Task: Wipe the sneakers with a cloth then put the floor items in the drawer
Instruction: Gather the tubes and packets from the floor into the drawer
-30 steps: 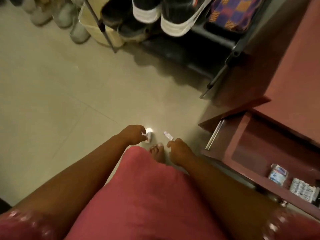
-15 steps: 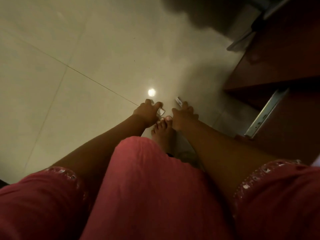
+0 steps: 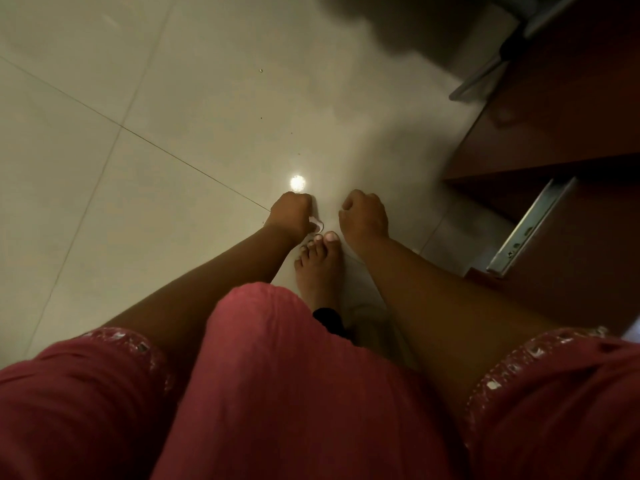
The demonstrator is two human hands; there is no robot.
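My left hand [image 3: 289, 216] hovers low over the tiled floor and pinches a small pale, partly clear item [image 3: 317, 225] that sticks out beside my toes. Just to its right, my right hand [image 3: 363, 216] is curled into a fist; the small white piece it held a moment ago is hidden inside the fingers. The open drawer [image 3: 588, 258] of the reddish-brown cabinet juts out at the right, and its metal slide rail [image 3: 530, 230] is exposed. No sneakers or cloth are in view.
My bare foot [image 3: 320, 261] stands between both hands, and my red clothing fills the bottom of the view. The cabinet body [image 3: 561, 116] lines the right side. A dark shoe-rack leg [image 3: 485, 77] reaches the floor at the upper right. A lamp reflection [image 3: 298, 183] shines on the tiles.
The view has dipped down, so the shoe rack and the drawer contents have left it. Both hands closed tighter, and the white piece in my right hand no longer shows.
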